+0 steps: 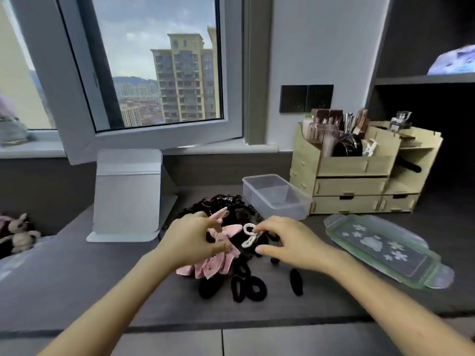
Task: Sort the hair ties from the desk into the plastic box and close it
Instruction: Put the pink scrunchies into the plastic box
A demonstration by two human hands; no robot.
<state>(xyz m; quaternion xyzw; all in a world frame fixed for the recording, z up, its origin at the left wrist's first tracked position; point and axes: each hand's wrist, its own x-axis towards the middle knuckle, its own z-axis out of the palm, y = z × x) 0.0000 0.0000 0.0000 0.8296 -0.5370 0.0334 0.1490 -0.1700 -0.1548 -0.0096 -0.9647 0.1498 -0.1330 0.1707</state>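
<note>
A pile of hair ties (246, 283), mostly black loops, lies in the middle of the dark desk (102, 291). A pink scrunchie (210, 265) lies in the pile. My left hand (192, 240) rests on the pink scrunchie with its fingers pinching the fabric. My right hand (290, 242) pinches a small white hair tie (248, 235) at the fingertips, just above the pile. The clear plastic box (275, 195) stands open and looks empty behind the pile, to the right. Its green-rimmed lid (385, 249) with white flower prints lies flat on the desk at the right.
A folded white stand (128, 194) stands at the left behind the pile. A wooden organiser (359, 176) with brushes and drawers stands behind the box at the right. A plush toy (20, 232) lies at the far left. An open window sash (144, 73) juts over the desk's back.
</note>
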